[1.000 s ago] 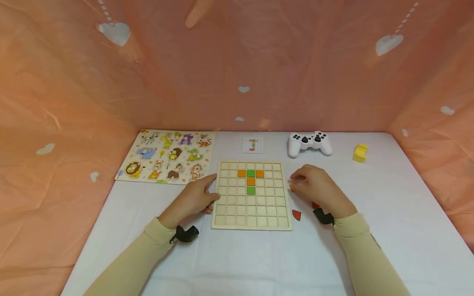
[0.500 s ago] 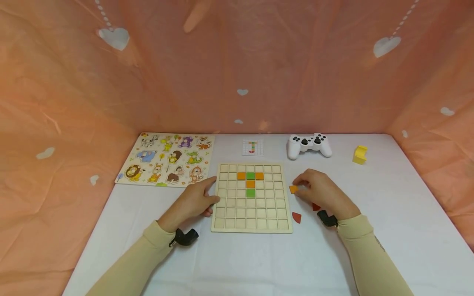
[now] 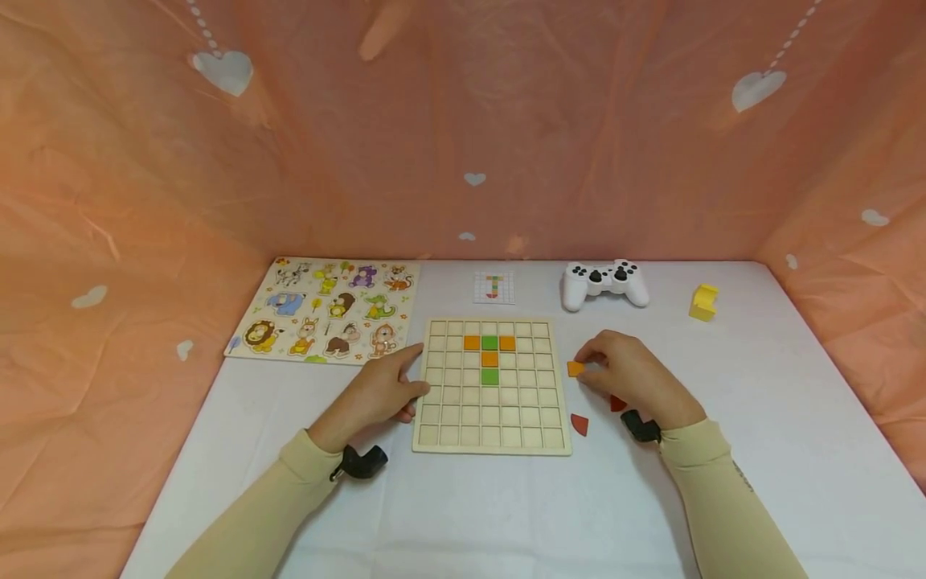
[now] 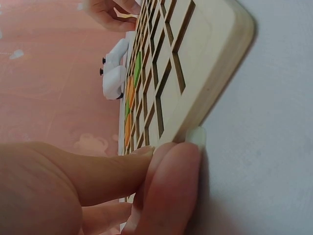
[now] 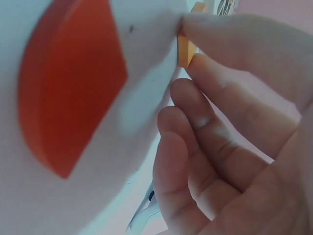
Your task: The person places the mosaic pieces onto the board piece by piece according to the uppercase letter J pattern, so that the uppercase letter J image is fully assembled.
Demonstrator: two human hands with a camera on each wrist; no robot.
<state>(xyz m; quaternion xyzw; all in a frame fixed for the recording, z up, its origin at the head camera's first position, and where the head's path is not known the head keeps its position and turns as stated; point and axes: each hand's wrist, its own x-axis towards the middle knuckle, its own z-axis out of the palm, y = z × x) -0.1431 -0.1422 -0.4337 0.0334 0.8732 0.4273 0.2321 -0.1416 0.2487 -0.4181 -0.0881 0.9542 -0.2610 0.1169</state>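
A wooden grid board (image 3: 448,416) lies in the middle of the table in the head view, with orange and green square tiles (image 3: 489,359) forming a T shape in its cells. At its left edge my left hand (image 3: 376,392) grips the rim, thumb and a curled finger meeting there in the left wrist view. To the board's right, my right hand (image 3: 625,371) pinches an orange square tile (image 3: 575,369) by thumb and index finger, close over the table. Near that hand lie two red quarter-round pieces, one red piece (image 3: 579,424) in the open and another red piece (image 3: 617,404) partly hidden beneath the hand.
Behind the board lies a small pattern card (image 3: 494,287) showing a coloured J. An animal puzzle board (image 3: 325,310) occupies the back left. A white game controller (image 3: 604,285) and a yellow block (image 3: 703,302) stand at the back right. Pink cloth walls enclose the table.
My right hand has shifted slightly right, away from the board, and the orange tile, mostly hidden by its fingers before, now shows. The left hand stays on the board's edge.
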